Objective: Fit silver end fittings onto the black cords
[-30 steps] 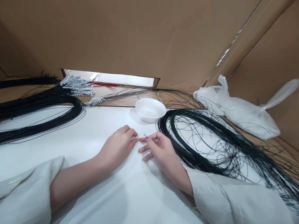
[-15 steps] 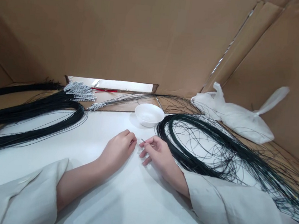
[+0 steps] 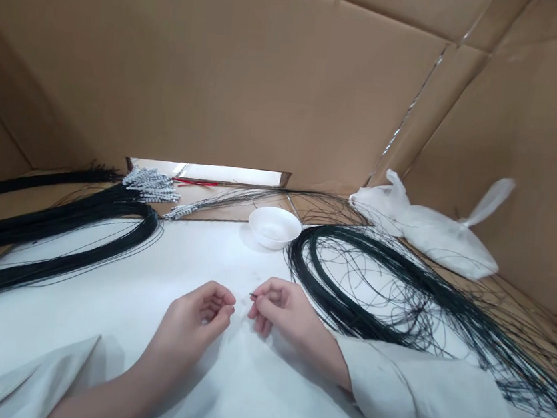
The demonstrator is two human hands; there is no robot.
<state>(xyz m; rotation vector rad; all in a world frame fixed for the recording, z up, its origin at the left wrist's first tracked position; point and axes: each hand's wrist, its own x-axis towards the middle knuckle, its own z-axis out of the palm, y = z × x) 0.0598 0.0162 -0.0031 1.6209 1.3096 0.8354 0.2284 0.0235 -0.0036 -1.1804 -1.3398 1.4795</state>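
Note:
Over the white tabletop [image 3: 144,328], my right hand [image 3: 284,310] pinches a short, thin, dark stick-like piece [image 3: 252,295] between thumb and forefinger; its tip points left. My left hand [image 3: 196,317] is a small gap away, its thumb and forefinger brought together and the other fingers curled. Whatever lies in that pinch is too small to make out. Beyond both hands stands a small white bowl [image 3: 274,235]; a few tiny specks lie on the table in front of it. A loop of dark thin cords [image 3: 343,297] lies just past my right hand.
Bundles of dark cords [image 3: 55,224] with white beaded-looking ends [image 3: 149,184] lie at left, with a smaller bundle [image 3: 182,211] near the back. Red strips [image 3: 193,182] sit by a slot in the cardboard wall [image 3: 212,81]. Tied white plastic bags [image 3: 448,242] rest at right.
My left hand has drawn back toward me and left, turning so its curled fingers show. My right hand keeps its pinch on the dark piece. The view has tilted slightly upward.

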